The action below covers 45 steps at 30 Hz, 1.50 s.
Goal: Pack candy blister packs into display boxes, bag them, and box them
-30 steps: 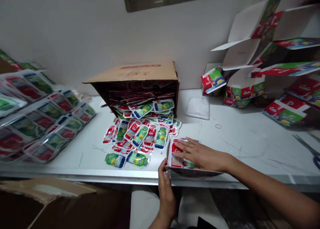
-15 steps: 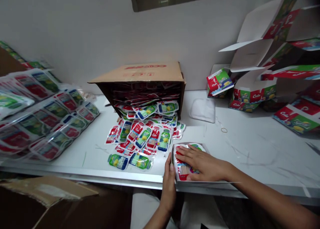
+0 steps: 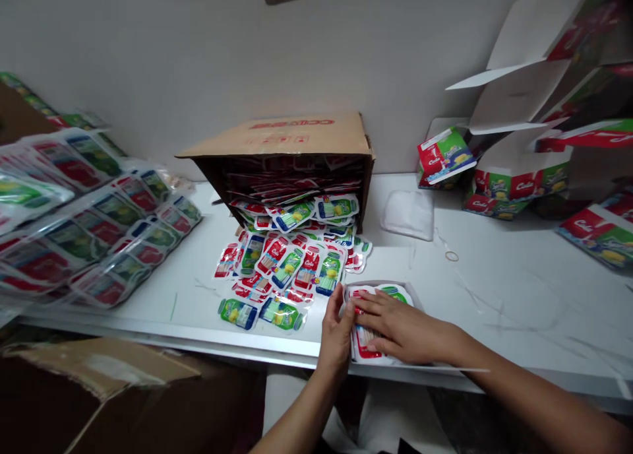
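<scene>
At the table's front edge stands a small open box (image 3: pixel 414 294) with jar-shaped sachets (image 3: pixel 368 350) in red and green lying flat inside. My left hand (image 3: pixel 337 332) grips the box's left wall, its thumb over the rim beside the sachets. Flat on top of the sachets lies my right hand (image 3: pixel 408 325), fingers stretched out, hiding part of them. Just left of the box, loose cola and lemon sachets (image 3: pixel 289 266) are spread in a heap. They spill from a cardboard carton (image 3: pixel 297 137) lying on its side, with more sachets stacked within.
Strips of joined sachets (image 3: pixel 113 229) are piled at the left. Printed cardboard boxes (image 3: pixel 519 183) with raised flaps are stacked at the right. A white folded pouch (image 3: pixel 408 214) and a small ring (image 3: pixel 452 256) lie behind my right hand. Below the table at left is an open brown carton (image 3: pixel 138 368).
My left hand has shifted up along the box wall, its thumb now over the rim. The right hand stays flat on the sachets, having moved slightly. The whole view has shifted a little.
</scene>
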{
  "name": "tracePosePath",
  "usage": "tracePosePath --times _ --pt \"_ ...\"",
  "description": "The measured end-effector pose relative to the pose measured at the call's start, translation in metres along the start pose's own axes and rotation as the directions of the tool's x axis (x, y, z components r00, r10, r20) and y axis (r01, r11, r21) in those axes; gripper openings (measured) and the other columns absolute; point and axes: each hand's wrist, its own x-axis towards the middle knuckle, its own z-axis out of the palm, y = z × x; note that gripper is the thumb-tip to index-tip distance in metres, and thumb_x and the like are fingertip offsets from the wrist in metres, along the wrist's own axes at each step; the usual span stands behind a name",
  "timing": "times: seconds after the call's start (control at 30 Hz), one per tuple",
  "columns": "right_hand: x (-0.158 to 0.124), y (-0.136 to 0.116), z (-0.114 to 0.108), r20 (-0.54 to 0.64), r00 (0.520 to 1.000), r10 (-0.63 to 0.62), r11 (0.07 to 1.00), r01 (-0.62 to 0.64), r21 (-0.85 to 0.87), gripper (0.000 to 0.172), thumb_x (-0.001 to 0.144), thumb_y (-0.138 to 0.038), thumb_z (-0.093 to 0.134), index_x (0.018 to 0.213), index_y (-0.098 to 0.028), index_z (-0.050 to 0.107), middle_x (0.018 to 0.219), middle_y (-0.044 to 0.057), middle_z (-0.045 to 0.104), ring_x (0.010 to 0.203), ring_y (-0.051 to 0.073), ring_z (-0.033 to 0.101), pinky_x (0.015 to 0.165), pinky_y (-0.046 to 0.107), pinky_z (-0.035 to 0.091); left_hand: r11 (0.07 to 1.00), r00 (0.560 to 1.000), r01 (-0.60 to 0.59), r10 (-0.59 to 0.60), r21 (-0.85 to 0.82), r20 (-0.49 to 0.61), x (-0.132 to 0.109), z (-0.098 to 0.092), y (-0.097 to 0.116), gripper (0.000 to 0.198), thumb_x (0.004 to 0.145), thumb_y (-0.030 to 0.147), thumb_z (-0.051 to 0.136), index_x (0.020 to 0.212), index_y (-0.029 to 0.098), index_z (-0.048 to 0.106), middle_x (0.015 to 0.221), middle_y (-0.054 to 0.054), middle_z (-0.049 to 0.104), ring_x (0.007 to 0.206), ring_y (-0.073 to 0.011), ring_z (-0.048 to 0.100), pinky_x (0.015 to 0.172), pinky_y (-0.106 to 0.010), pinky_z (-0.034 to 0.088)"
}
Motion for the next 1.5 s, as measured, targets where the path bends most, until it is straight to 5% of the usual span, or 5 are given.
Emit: tracePosePath --times 0.9,1.17,1.27,1.4,1.5 --pt "0.006 0.008 0.014 -0.136 0.973 0.185 0.96 -0.15 0.237 0.043 0.08 -0.019 0.054 0.123 -0.021 0.051 0.146 0.01 0.041 0.136 0.024 0.035 0.112 0.043 0.029 0.996 0.992 -0.071 0.075 0.047 -0.103 0.005 0.006 -0.005 0.05 0.071 0.044 0.073 0.107 0.014 0.057 0.111 -0.015 0.066 0.106 -0.0266 0.061 0.095 -0.041 0.046" --pt "0.002 0.003 0.015 -0.258 0.943 0.21 0.953 -0.138 0.271 0.073 0.078 -0.019 0.057 0.146 -0.023 0.029 0.152 0.009 0.033 0.138 0.025 0.031 0.113 0.044 0.029 0.76 0.95 -0.191 0.302 0.622 -0.077 0.003 0.005 0.007 0.029 0.079 0.021 0.059 0.107 0.018 0.051 0.111 -0.011 0.057 0.109 -0.0261 0.052 0.096 -0.044 0.04" --pt "-0.021 0.007 0.003 -0.503 0.81 0.3 0.944 -0.178 0.277 0.04 0.085 -0.03 0.056 0.124 -0.026 0.054 0.134 0.008 0.052 0.123 0.025 0.048 0.103 0.041 0.04 0.588 0.915 -0.295 0.4 0.753 0.046 0.001 0.004 0.015 0.014 0.083 0.019 0.054 0.097 0.018 0.053 0.102 -0.008 0.055 0.102 -0.0254 0.05 0.092 -0.043 0.041" --pt "-0.055 0.023 0.012 -0.62 0.337 0.709 0.701 -0.232 0.675 0.033 0.08 -0.051 0.062 0.096 -0.022 0.058 0.084 0.004 0.062 0.073 0.018 0.06 0.066 0.03 0.05 0.512 0.905 -0.334 0.41 0.791 0.116 0.003 0.006 0.02 0.004 0.084 0.018 0.053 0.085 0.017 0.057 0.099 -0.008 0.051 0.1 -0.0251 0.049 0.091 -0.042 0.041" --pt "-0.055 0.029 0.037 -0.372 0.462 0.805 0.45 -0.068 0.89 0.044 0.072 -0.057 0.069 0.091 -0.021 0.054 0.074 0.0 0.059 0.06 0.015 0.057 0.055 0.027 0.047 0.495 0.908 -0.321 0.402 0.807 0.115 0.004 0.007 0.02 0.006 0.084 0.018 0.054 0.081 0.018 0.06 0.097 -0.008 0.05 0.098 -0.0248 0.05 0.086 -0.039 0.044"
